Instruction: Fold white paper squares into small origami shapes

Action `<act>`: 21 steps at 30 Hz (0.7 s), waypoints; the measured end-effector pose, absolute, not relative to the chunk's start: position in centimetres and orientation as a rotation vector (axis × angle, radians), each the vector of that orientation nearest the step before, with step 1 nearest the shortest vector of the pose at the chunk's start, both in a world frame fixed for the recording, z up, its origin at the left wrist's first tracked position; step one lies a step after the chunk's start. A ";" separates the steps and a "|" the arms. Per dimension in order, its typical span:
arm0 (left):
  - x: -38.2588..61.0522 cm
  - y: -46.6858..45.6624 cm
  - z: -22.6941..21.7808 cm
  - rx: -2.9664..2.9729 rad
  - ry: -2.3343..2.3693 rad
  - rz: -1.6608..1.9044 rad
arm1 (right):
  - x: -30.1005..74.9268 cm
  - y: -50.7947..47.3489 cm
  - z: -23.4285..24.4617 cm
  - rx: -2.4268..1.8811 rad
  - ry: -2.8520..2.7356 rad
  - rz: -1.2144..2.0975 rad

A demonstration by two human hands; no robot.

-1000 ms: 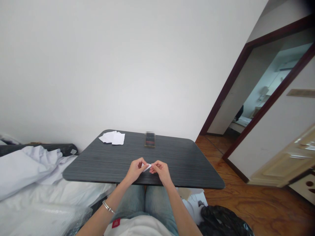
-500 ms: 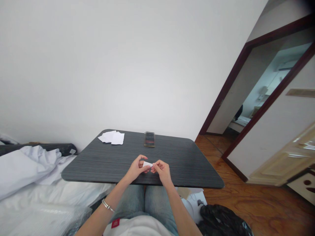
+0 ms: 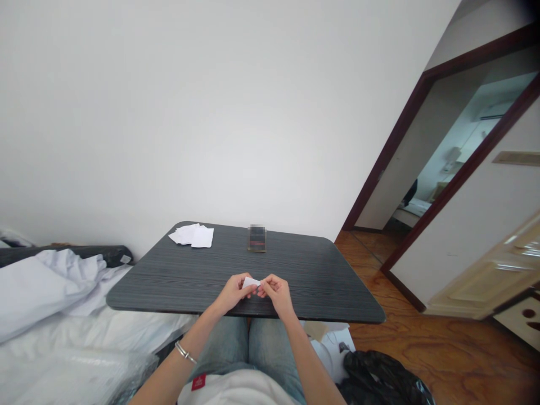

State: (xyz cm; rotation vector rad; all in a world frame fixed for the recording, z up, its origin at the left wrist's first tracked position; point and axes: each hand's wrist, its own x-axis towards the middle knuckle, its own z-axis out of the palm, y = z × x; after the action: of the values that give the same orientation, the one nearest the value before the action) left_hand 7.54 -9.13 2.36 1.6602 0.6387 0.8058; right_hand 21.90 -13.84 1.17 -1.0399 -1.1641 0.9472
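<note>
One white paper (image 3: 251,282) is pinched by fingers (image 3: 265,287) of left hand (image 3: 231,293) and right hand (image 3: 277,296) above the bench (image 3: 320,287), more papers (image 3: 194,236) beyond

Pretty plain room, honestly: bare white walls (image 3: 177,124) and a glossy reddish-brown wood floor (image 3: 442,354). There's a dark grey wood-grain table (image 3: 139,295) pushed up against the wall, with a bed (image 3: 46,292) piled with rumpled white bedding beside it. Over on the right, a dark wood door frame (image 3: 390,152) opens onto a bluish-lit room with a wall-mounted air conditioner (image 3: 491,111), and a cream panelled door (image 3: 485,275) stands open. Soft, even light throughout.
</note>
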 end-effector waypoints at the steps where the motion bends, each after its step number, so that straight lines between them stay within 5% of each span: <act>1: 7.5 -9.2 2.4 1.677 0.635 0.813 | 21.9 -13.8 1.1 -1.042 -1.171 0.958; 21: 7.5 -9.7 3.1 1.760 0.651 0.798 | 22.0 -13.8 0.9 -1.009 -1.200 0.975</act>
State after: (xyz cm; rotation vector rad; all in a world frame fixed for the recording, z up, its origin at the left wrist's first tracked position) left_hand 7.52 -9.72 3.09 1.7603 0.6507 0.7984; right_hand 22.00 -13.78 0.93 -1.0088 -1.1999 0.9746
